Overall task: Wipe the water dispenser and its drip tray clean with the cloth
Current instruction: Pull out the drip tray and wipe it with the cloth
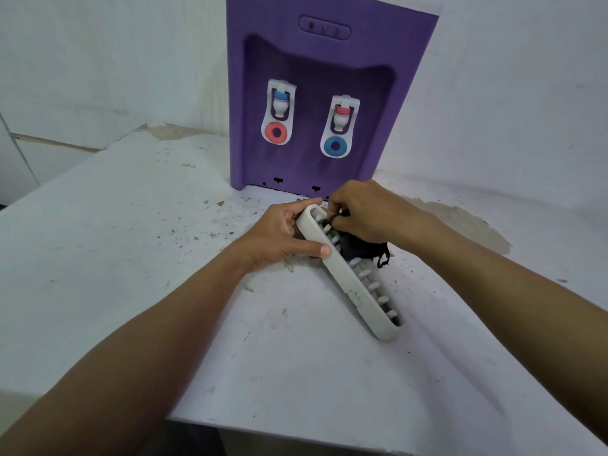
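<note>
A purple water dispenser with two white taps stands at the back of the white table. Its white slotted drip tray is off the machine and lies tilted on its edge in front of it. My left hand grips the tray's far end, thumb along its outer side. My right hand pinches a dark cloth and presses it into the tray's slats near that same end. Most of the cloth is hidden under my right hand.
The white table is scuffed and speckled, with a peeled brown patch at the right. Its front edge runs close below my arms. White walls stand behind and to the right of the dispenser.
</note>
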